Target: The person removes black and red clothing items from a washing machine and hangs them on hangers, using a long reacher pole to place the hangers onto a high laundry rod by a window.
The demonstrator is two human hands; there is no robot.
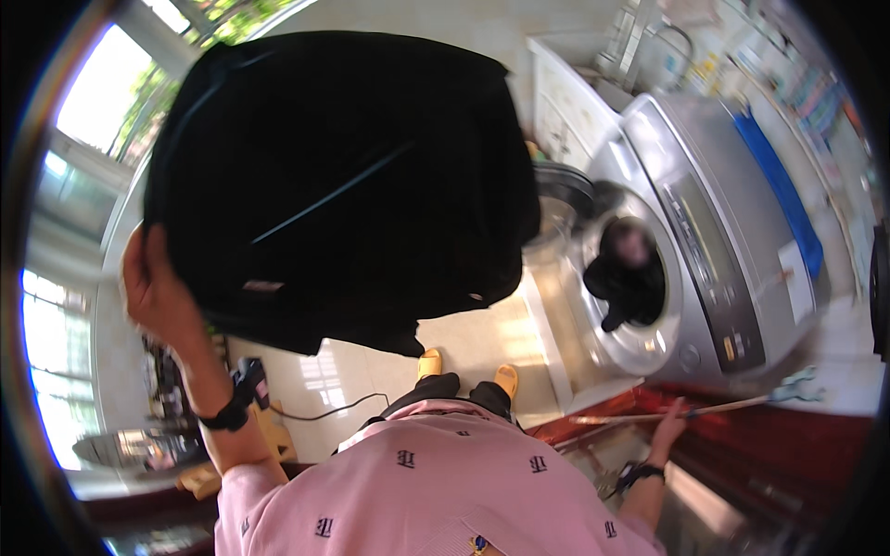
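Note:
A large black cloth garment [348,174] hangs raised at the upper left, and my left hand [156,288] grips its left edge. At the lower right, my right hand [669,429] is at a thin pole [730,405] with pale green forked or clip-like parts at its far end; how the fingers close on it is hard to see. The front-loading washing machine [702,229] stands at the right with its round door [567,191] swung out. Dark cloth [633,278] lies in the drum opening. Whatever is behind the raised garment is hidden.
A blue cloth [782,187] lies on the washing machine's top. A dark red wooden surface [772,445] runs along the lower right. On the tiled floor [306,372] a dark cable runs near my feet in yellow slippers [506,380]. Windows line the left side.

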